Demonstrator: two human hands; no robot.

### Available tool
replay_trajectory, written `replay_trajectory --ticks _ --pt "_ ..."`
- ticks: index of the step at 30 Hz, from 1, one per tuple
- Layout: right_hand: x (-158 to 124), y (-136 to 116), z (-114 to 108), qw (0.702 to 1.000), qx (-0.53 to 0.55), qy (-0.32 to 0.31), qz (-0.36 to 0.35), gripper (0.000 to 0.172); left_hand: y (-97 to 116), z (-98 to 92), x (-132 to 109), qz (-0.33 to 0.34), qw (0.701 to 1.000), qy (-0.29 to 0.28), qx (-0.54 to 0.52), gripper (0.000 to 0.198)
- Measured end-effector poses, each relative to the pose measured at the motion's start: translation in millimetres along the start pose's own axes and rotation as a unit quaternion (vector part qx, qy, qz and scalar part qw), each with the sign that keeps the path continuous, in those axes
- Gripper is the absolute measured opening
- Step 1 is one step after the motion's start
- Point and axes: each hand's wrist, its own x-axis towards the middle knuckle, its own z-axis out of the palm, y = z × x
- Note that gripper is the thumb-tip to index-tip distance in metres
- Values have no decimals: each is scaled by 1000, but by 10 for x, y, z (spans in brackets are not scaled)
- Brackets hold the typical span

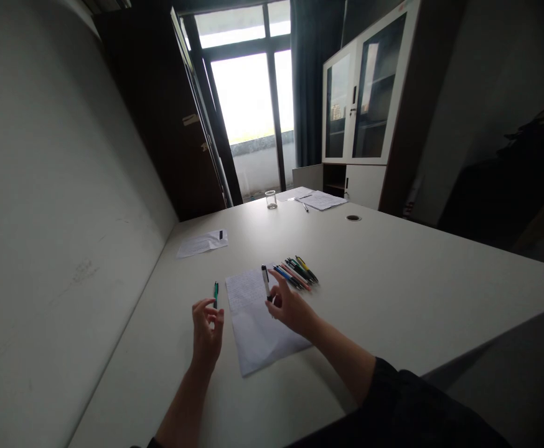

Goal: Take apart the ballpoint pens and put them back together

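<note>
A green pen (216, 291) stands up from the fingertips of my left hand (208, 330), which pinches its lower end just left of the paper. My right hand (288, 309) holds a white pen with black ends (266, 282), nearly upright above the paper, between thumb and fingers. Below it lies a sheet of paper (257, 339), its upper part covered in fine writing and its lower part blank. Several pens (295, 272) in blue, pink, dark green and yellow lie side by side past the sheet's upper right corner.
On the white table (393, 267), a second paper with a dark strip (201, 244) lies at the left. Farther back are a clear glass (271, 199), a stack of papers (321, 200), a loose pen (305, 208) and a round cable hole (353, 218). A wall (89, 218) borders the left side.
</note>
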Motion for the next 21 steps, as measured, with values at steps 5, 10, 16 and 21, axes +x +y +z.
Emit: replay_trajectory --ticks 5,10,16,21 --pt "8 -50 7 977 200 6 72 98 -2 11 -3 -2 999 -38 2 27" --pt "35 -116 -51 953 286 11 102 103 0 14 -1 -1 999 -47 0 27" --pt "53 -116 -80 941 317 13 121 102 13 9 6 6 999 -50 14 23" --pt "45 -160 -91 939 316 22 131 104 1 7 7 4 998 -59 18 23"
